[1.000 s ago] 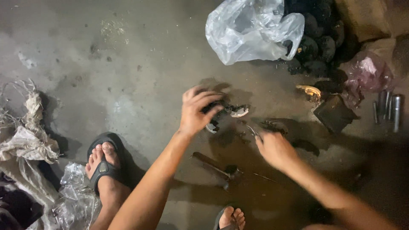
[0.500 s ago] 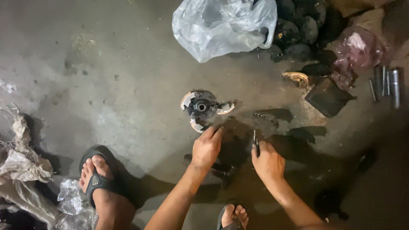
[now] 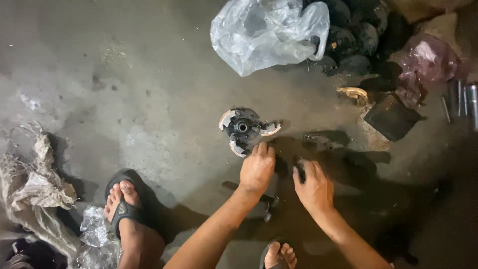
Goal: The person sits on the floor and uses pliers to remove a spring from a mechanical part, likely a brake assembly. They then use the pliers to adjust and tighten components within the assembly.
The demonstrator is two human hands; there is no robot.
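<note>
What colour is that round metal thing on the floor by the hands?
The round metal part is dark grey with pale curved pads, seen in the head view.

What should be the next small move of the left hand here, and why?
Probably a short reach forward to take hold of the round metal part. The left hand lies palm down with its fingertips just at that part's near edge, not gripping it. The part lies flat on the concrete floor. The right hand seems to hold a small dark tool, so it looks occupied.

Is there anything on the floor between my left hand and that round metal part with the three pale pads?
Nothing visible does. The left hand lies palm down right below the round metal part, fingertips almost at its lower edge, with only bare concrete floor between.
</note>
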